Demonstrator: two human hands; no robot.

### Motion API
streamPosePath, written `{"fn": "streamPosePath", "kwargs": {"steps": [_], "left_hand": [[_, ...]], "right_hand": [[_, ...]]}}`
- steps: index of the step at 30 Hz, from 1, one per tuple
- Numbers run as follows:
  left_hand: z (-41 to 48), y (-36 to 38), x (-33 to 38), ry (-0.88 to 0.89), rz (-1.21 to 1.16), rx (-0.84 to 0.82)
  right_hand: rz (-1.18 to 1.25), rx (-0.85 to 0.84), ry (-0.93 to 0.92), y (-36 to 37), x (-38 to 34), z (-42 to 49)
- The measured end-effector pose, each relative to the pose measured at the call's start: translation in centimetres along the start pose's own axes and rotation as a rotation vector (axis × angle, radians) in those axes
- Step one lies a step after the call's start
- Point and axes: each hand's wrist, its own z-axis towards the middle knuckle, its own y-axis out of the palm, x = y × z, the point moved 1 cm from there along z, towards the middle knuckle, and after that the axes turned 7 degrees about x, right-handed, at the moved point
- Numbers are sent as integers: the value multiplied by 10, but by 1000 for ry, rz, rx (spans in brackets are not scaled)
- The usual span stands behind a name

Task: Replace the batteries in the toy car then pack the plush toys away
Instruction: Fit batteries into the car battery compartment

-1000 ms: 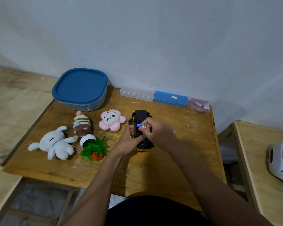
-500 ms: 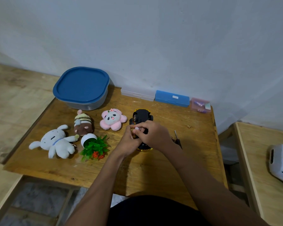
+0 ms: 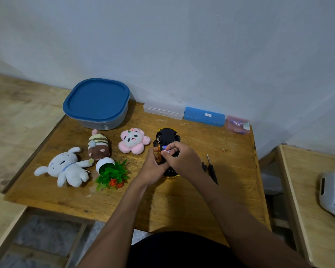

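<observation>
Wooden table against a pale wall carries the toy car, lying upturned at its middle. The battery, a second ago raised at the fingertips, now sits low against the car's underside, so fitting looks under way but unfinished. The right hand pinches it from above and the left hand grips the car's side. A screwdriver lies just right, and the plush toys wait to the left, unpacked.

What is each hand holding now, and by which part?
Left hand grips the upturned toy car by its side. Right hand pinches a battery over the car's underside; the exact spot is hidden.
</observation>
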Motion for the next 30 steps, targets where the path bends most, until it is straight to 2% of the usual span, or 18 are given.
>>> {"fn": "streamPosePath", "kwargs": {"steps": [8, 13, 19, 22, 27, 30], "left_hand": [[-5, 1, -5, -11, -35, 24], [-6, 0, -3, -12, -40, 7], [-9, 1, -4, 1, -63, -12], [-9, 1, -2, -7, -68, -26], [-3, -4, -2, -35, -85, -13], [-1, -7, 0, -31, -74, -10]], "right_hand": [[53, -41, 172, 0, 5, 1], [142, 1, 373, 0, 12, 1], [226, -68, 521, -5, 19, 9], [212, -58, 469, -5, 16, 5], [-65, 104, 57, -14, 11, -14], [-199, 101, -28, -14, 15, -17]]}}
